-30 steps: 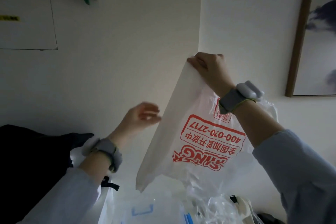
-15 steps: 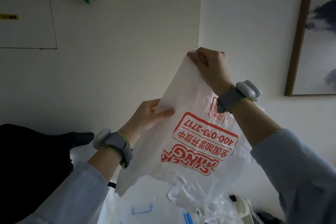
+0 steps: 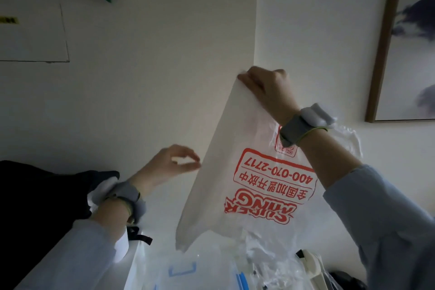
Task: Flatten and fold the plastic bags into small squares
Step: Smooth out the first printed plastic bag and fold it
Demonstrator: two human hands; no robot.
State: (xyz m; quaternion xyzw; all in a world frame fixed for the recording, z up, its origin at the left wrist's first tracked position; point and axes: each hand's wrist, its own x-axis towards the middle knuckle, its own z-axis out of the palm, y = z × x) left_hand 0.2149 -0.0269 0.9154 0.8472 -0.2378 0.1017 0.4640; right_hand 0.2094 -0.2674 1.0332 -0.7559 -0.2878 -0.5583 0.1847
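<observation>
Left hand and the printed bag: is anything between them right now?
Nothing. In the head view the left hand hangs just beside the left edge of the printed bag, with only bare wall showing behind the narrow gap. The right hand grips the bag's top.

A white tabletop (image 3: 143, 263) shows at the bottom of the view. On it lies a clear plastic box (image 3: 188, 273) with blue clips. Just right of the box sits a heap of crumpled clear plastic bags (image 3: 266, 263). Left of the box lies a dark bag (image 3: 35, 198) with a black strap (image 3: 140, 235).
</observation>
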